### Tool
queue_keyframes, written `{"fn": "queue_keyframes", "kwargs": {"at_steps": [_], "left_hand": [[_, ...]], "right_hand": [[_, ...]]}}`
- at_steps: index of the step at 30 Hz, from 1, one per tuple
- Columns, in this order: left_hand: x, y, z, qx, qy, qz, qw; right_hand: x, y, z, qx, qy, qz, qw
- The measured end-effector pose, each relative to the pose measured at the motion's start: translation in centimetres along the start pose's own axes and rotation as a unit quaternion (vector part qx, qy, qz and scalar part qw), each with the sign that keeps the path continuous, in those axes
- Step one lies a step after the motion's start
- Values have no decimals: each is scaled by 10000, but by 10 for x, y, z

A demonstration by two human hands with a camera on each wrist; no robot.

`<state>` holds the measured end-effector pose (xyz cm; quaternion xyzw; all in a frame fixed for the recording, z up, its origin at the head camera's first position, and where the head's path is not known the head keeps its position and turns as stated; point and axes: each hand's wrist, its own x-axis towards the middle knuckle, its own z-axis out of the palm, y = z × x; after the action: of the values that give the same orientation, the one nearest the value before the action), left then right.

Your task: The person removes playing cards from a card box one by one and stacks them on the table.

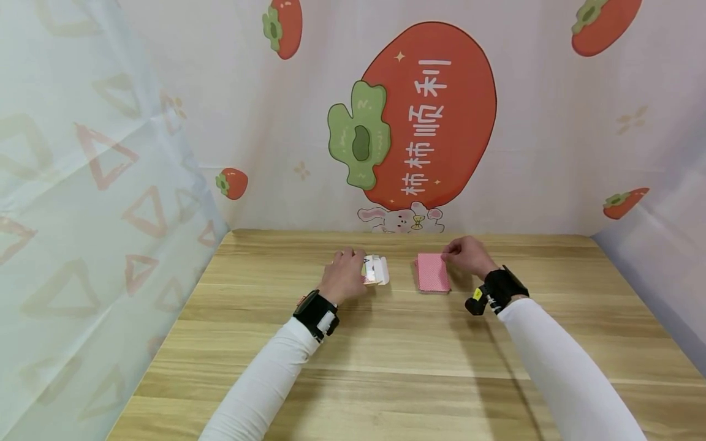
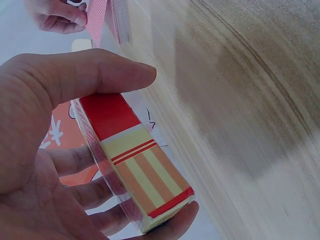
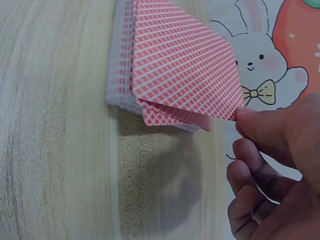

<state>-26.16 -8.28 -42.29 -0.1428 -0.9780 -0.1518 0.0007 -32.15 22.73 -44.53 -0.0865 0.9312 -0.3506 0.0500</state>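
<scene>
Persimmon-print backdrop (image 1: 529,141) behind, wooden bench (image 1: 386,373) below, and the left hand (image 1: 343,275) grips the card box (image 2: 135,160)! Right of it, on the bench, lies the deck (image 3: 120,75); the right hand (image 1: 469,256) pinches the top card (image 3: 187,60), corner raised. Looks like card-lifting; the next move calls for a light, steady pinch.

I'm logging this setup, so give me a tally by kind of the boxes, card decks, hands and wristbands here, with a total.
Box: 1
Deck: 1
Hands: 2 (left hand, right hand)
Wristbands: 2 (left wristband, right wristband)
Total: 6
</scene>
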Motion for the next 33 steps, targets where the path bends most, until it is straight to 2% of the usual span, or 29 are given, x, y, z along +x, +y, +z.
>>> {"fn": "queue_keyframes", "kwargs": {"at_steps": [7,33], "left_hand": [[1,-2,2,19,14,1,10000],[1,0,1,-59,32,4,10000]], "right_hand": [[-1,-4,3,-295,18,-218,9993],[4,3,11,-590,86,-136,9981]]}}
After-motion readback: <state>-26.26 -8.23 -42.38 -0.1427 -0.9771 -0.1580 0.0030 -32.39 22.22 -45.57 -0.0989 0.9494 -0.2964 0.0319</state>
